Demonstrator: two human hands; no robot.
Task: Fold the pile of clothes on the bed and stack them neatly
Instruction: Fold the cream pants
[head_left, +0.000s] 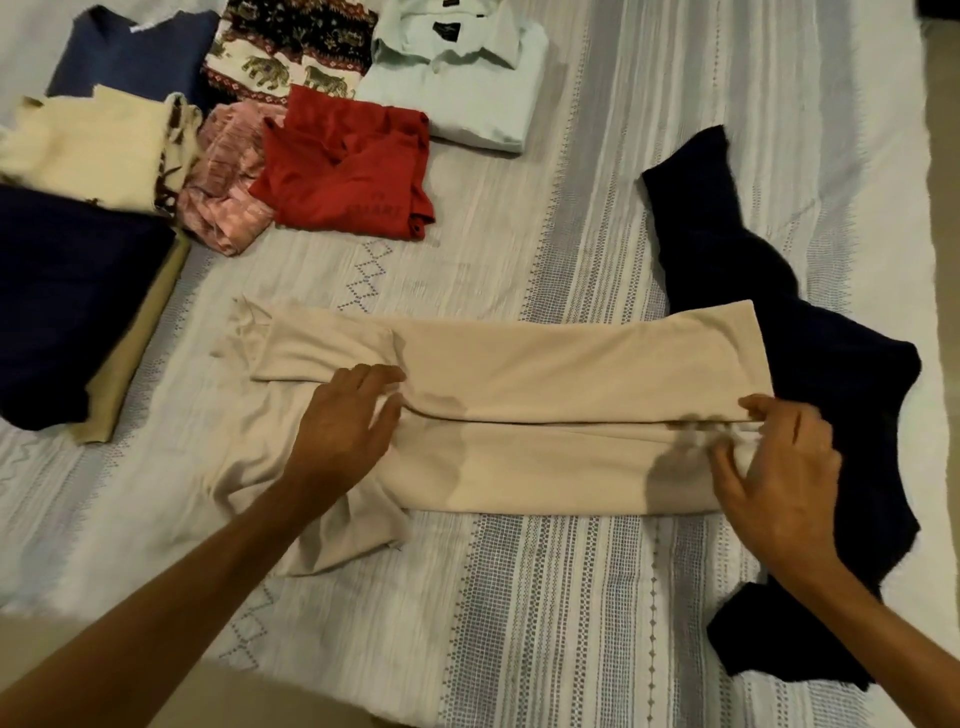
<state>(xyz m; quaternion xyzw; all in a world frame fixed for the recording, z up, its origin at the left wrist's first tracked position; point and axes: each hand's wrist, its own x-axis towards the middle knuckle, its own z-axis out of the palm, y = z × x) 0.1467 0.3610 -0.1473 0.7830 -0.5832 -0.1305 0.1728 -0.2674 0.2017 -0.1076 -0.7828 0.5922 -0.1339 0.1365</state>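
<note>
A beige shirt (545, 374) lies across the middle of the bed, its two long sides folded inward so they meet along a centre seam. My left hand (348, 415) rests flat on its left part near the sleeve, fingers spread. At the shirt's right end, my right hand (774, 457) pinches the folded edge with curled fingers. Under that right end lies a crumpled dark navy garment (727, 249), spread out unfolded.
Folded clothes sit at the back left: a red shirt (348, 166), a pale green collared shirt (457, 78), a pink piece (228, 182), an elephant-print cloth (280, 47), a cream top (88, 145), a blue top (130, 52). A navy-over-tan stack (67, 301) lies left. The bed's edge (943, 260) runs down the right.
</note>
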